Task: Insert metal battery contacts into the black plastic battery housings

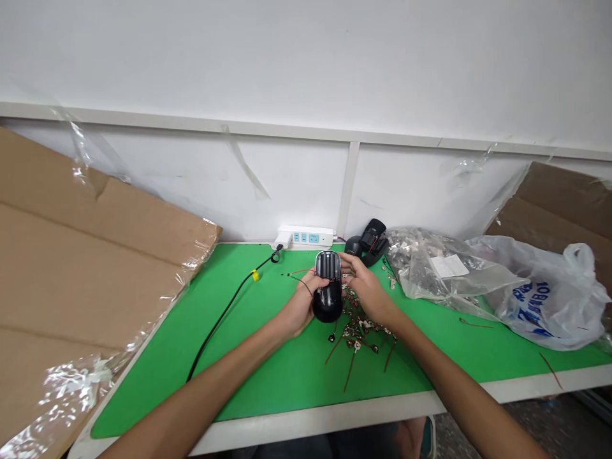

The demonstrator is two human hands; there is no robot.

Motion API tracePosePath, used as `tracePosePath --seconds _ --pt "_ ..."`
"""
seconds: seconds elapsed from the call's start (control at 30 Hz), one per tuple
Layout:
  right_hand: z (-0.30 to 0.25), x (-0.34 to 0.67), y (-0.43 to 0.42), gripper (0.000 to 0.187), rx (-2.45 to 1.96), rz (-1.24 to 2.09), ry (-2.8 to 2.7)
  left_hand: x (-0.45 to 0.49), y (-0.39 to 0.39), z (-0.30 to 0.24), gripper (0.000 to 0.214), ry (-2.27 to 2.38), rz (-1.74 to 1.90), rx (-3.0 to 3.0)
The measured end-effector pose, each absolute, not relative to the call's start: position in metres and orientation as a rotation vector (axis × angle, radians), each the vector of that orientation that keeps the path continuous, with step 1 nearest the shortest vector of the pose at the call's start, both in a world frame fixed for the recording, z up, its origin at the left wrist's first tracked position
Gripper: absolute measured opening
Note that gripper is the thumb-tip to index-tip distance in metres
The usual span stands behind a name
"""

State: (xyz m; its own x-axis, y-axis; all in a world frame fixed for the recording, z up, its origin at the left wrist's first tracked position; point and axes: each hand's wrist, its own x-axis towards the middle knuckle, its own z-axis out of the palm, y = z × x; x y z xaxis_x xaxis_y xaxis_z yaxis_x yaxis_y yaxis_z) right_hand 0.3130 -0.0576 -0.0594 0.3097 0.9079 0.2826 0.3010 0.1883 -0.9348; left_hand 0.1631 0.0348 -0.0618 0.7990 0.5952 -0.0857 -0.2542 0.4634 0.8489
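Observation:
A black oval plastic casing (327, 305) is held upright over the pile of small parts, with long battery slots in its upper half. My left hand (302, 302) is closed around its left side, the thumb lying across the middle of its face. A thin red and a black wire come out to the left, ending near small dark connectors (288, 275) above the mat. On the other side, my right hand (366, 288) grips the upper right edge; its fingertips are partly hidden behind the casing. Metal battery contacts with red wires (356, 328) lie scattered below and between my arms.
More black casings (370, 241) are piled at the wall, right of a white power strip (313, 237). A black cable (224, 312) crosses the green mat (268, 370). Clear bags (421, 261) and a white bag (549, 299) stand right. Cardboard (95, 255) leans left.

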Motion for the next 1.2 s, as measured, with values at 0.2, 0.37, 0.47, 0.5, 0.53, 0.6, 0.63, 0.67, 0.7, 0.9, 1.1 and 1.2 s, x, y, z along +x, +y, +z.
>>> tracePosePath --seconds 0.2,0.37,0.47,0.5,0.53,0.6,0.63,0.67,0.7,0.9,1.1,1.2 --pt "-0.057 0.305 -0.066 0.071 -1.477 0.525 -1.484 0.167 0.039 -0.077 0.054 0.387 0.579 1.099" --pt "-0.065 0.306 -0.065 0.069 -1.531 0.467 -1.489 0.169 0.043 -0.091 0.054 0.354 0.511 1.228" --pt "-0.065 0.307 -0.065 0.066 -1.547 0.533 -1.497 0.171 0.044 -0.097 0.059 0.357 0.511 1.231" --pt "-0.064 0.307 -0.066 0.068 -1.549 0.573 -1.499 0.171 0.045 -0.099 0.061 0.356 0.51 1.223" --pt "-0.063 0.308 -0.066 0.07 -1.55 0.61 -1.497 0.172 0.045 -0.1 0.062 0.352 0.507 1.21" --pt "-0.061 0.308 -0.068 0.075 -1.552 0.665 -1.478 0.172 0.046 -0.103 0.064 0.33 0.49 1.18" --pt "-0.061 0.308 -0.068 0.077 -1.552 0.677 -1.466 0.172 0.046 -0.103 0.065 0.317 0.484 1.169" --pt "-0.06 0.308 -0.068 0.077 -1.547 0.678 -1.461 0.172 0.046 -0.104 0.066 0.304 0.478 1.162" --pt "-0.06 0.307 -0.068 0.075 -1.538 0.671 -1.464 0.172 0.046 -0.104 0.067 0.298 0.474 1.159" --pt "-0.062 0.303 -0.066 0.042 -1.519 0.594 -1.481 0.17 0.044 -0.1 0.063 0.296 0.487 1.121" --pt "-0.061 0.301 -0.067 0.036 -1.53 0.633 -1.457 0.168 0.043 -0.095 0.059 0.287 0.46 1.106" --pt "-0.062 0.301 -0.067 0.038 -1.524 0.629 -1.456 0.168 0.042 -0.094 0.058 0.291 0.469 1.111"
